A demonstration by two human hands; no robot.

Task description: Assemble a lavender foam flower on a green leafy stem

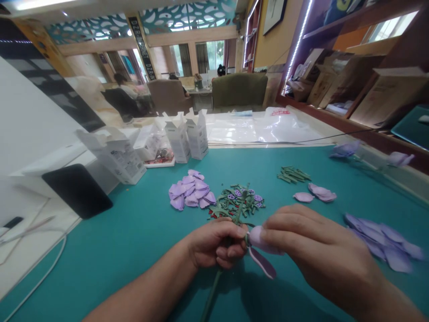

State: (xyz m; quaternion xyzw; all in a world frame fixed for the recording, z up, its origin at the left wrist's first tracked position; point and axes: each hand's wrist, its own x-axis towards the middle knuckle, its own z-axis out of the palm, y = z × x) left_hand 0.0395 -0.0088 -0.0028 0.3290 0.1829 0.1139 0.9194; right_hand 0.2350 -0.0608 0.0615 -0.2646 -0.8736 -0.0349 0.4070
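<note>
My left hand [221, 243] is closed around the green stem [213, 290] of an artificial flower, near its head. Fingers of my right hand [318, 246] press on a pale purple petal [257, 236] at the flower head; the fingertips are partly hidden behind the hand. A second petal [263, 263] hangs down below it, attached at the same spot. Just beyond my left hand lies a heap of small green, purple and red pieces [241, 199]. Left of that heap sits a pile of lilac petals [191, 191].
Larger purple petals [385, 241] lie at the right, with short green stems [293, 174] and two-tone petals [321, 192] farther back. Opened white boxes [176, 138] stand at the back left near a black tablet-like object [77, 191]. Purple flowers [345, 149] lie at the right edge.
</note>
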